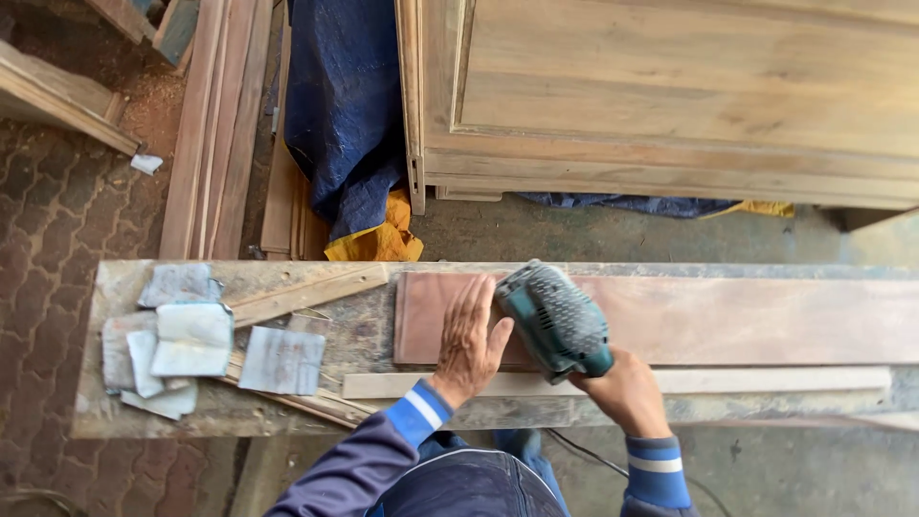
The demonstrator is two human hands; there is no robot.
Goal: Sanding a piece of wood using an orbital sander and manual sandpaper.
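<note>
Left hand [469, 340] flat, fingers spread, pressing reddish board [728, 321]; right hand [624, 391] grip closed around teal sander [553, 321].

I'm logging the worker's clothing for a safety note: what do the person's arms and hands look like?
Both hands, left hand and right hand, are bare, with no gloves. Each arm wears a dark navy long sleeve ending in a bright blue ribbed cuff with one white stripe.

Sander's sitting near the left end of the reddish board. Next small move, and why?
Probably slide the sander rightward along the reddish board: the right hand grips it near the board's left end, the left hand lies flat there, and a long stretch lies to the right.
</note>
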